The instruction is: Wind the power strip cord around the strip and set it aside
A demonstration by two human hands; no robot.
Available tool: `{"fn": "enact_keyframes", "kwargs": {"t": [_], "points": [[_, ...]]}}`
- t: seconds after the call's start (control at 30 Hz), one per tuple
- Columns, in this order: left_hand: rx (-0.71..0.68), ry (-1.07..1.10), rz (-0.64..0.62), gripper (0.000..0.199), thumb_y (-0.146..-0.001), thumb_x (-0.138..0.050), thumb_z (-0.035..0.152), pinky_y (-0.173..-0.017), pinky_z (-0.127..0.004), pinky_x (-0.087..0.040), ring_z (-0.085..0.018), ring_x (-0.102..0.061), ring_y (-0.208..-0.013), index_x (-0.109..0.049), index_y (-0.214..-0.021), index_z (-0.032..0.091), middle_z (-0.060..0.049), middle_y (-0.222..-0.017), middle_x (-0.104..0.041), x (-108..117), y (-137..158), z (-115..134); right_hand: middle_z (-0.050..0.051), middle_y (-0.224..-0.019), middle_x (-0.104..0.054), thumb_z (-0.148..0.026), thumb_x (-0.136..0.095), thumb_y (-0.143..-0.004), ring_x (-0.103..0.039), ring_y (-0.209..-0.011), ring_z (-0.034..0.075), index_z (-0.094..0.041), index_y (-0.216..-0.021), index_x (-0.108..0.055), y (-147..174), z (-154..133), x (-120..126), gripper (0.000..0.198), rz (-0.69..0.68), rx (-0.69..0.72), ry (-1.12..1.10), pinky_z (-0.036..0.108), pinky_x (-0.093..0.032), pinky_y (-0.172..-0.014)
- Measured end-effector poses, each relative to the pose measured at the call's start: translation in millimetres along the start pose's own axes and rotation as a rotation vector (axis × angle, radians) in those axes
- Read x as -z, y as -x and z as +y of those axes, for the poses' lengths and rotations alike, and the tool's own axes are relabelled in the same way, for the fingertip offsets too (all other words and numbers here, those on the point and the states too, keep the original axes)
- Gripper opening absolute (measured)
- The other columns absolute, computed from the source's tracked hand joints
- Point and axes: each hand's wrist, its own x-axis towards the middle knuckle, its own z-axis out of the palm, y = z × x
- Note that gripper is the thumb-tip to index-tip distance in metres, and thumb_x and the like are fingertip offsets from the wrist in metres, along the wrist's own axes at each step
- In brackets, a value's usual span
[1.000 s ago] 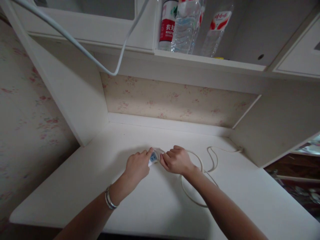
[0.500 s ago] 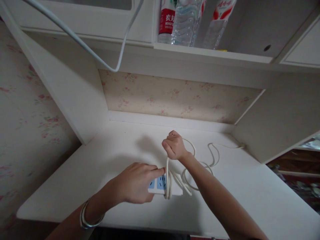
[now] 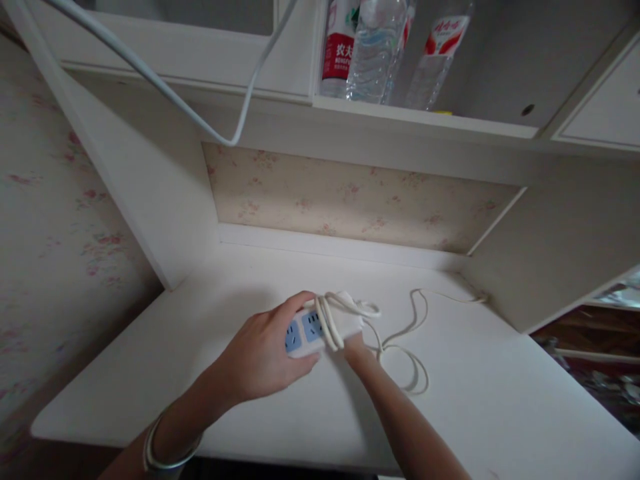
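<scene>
My left hand (image 3: 265, 350) is closed around the left end of a white power strip (image 3: 303, 337) with blue socket faces, held above the desk. Several turns of its cream cord (image 3: 327, 324) are wound around the strip's middle. My right hand (image 3: 354, 348) is behind and under the strip's right end; its fingers are hidden, so what they hold does not show. From the strip, loose cord trails in loops over the desk to the right.
The white desk (image 3: 240, 427) is bounded by side panels and a floral back wall (image 3: 350, 193). Plastic bottles (image 3: 375, 53) stand on the shelf above. A pale cable (image 3: 190, 113) hangs in a bend at the upper left.
My right hand, which gripped the cord above the strip, has moved down and behind it. The strip is raised and tilted, with its right end higher. The loose loops have shifted.
</scene>
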Motion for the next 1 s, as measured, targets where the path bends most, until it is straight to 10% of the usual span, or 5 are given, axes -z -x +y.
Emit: {"fn": "enact_keyframes", "kwargs": {"t": [0.2,0.57,0.83,1.0], "points": [[0.13,-0.208,0.234,0.067,-0.077,-0.062,0.034,-0.088,-0.034,-0.048,-0.024,-0.063,-0.101,-0.035,-0.138,0.027,-0.006,-0.12,-0.062,-15,-14,-30,0.0,-0.05,-0.056,-0.018,-0.032,-0.096,-0.044,-0.044,0.011,-0.017,-0.061,-0.056,22,-16,18,0.043,-0.022,0.074,0.101,0.028,-0.027,-0.059],[0.257,-0.52,0.184,0.075,-0.082,-0.053,0.028,-0.067,-0.03,-0.048,-0.023,-0.063,-0.081,-0.018,-0.148,0.026,-0.008,-0.1,-0.059,-59,-32,-38,-0.002,-0.046,-0.05,-0.023,-0.052,-0.089,-0.038,-0.042,0.01,-0.019,-0.057,-0.051,6,-43,81,0.032,0.13,0.261,0.273,0.031,-0.02,-0.054],[0.198,-0.57,-0.081,0.074,-0.075,-0.052,0.018,-0.067,-0.035,-0.049,-0.026,-0.065,-0.081,-0.028,-0.144,0.025,-0.011,-0.102,-0.061,-79,-34,-35,-0.002,-0.043,-0.05,-0.024,-0.05,-0.087,-0.038,-0.042,0.01,-0.018,-0.053,-0.05,-46,-23,87,0.035,0.128,0.61,0.239,0.031,-0.02,-0.054],[0.004,-0.399,-0.346,0.064,-0.065,-0.056,0.02,-0.074,-0.035,-0.049,-0.027,-0.065,-0.089,-0.048,-0.128,0.029,-0.006,-0.1,-0.067,-70,-26,-24,-0.002,-0.041,-0.047,-0.024,-0.044,-0.087,-0.034,-0.041,0.009,-0.018,-0.048,-0.049,-74,-15,72,0.039,0.124,0.579,0.119,0.029,-0.023,-0.056]]}}
